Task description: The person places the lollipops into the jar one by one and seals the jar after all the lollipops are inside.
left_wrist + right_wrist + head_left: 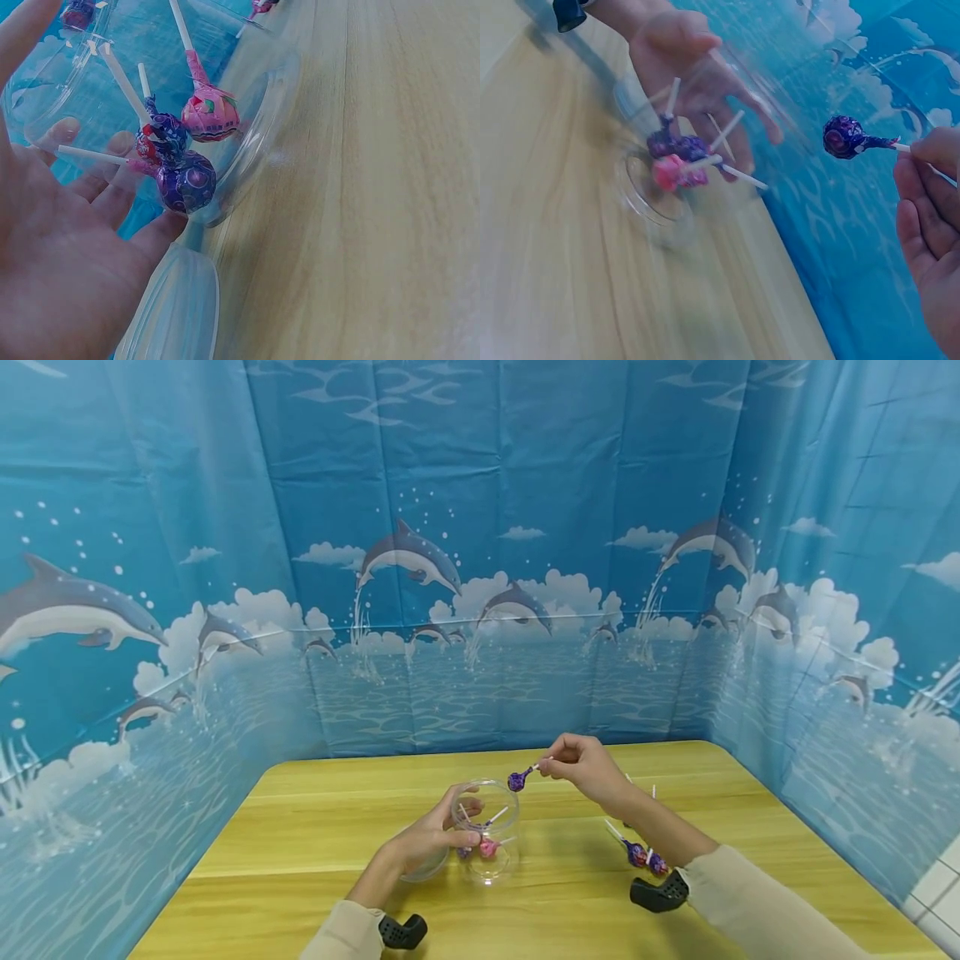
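Note:
In the head view my right hand (588,768) pinches the white stick of a purple-wrapped lollipop (517,781). The candy end hangs just beyond the upper right of a clear jar's rim, and the right wrist view shows this lollipop (844,138) apart from the jar. My left hand (431,835) holds the upright clear jar (504,860) from its left side, thumb in front and fingers behind. Inside the jar lie several lollipops, among them a pink one (211,114) and a dark purple one (186,182), sticks pointing various ways.
Beside the jar, under my left hand, a round clear lid (426,870) lies on the wooden table (315,827). Several more lollipops (636,853) lie to the right, partly hidden by my right forearm. A blue dolphin-print curtain (450,693) hangs behind the table.

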